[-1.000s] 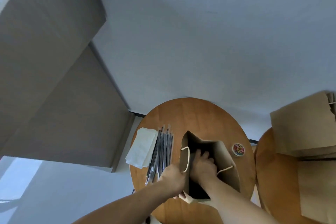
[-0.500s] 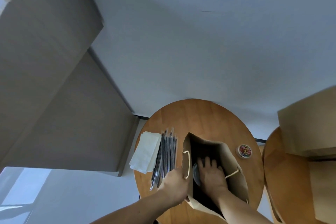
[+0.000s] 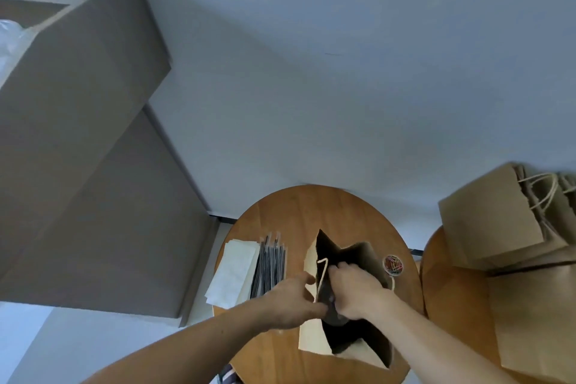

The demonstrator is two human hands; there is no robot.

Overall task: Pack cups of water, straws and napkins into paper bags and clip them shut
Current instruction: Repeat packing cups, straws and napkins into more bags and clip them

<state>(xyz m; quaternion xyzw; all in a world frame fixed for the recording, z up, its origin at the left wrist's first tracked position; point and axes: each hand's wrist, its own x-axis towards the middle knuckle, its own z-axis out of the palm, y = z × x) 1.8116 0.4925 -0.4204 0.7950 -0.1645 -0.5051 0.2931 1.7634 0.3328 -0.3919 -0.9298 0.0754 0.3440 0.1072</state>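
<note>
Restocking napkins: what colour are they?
White; the napkins show best in the head view.

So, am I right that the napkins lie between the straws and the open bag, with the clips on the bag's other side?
Not quite. The head view shows the straws lying between the napkins and the bag, so the napkins are the farther of the two from it. The clips are indeed on the bag's other side.
</note>
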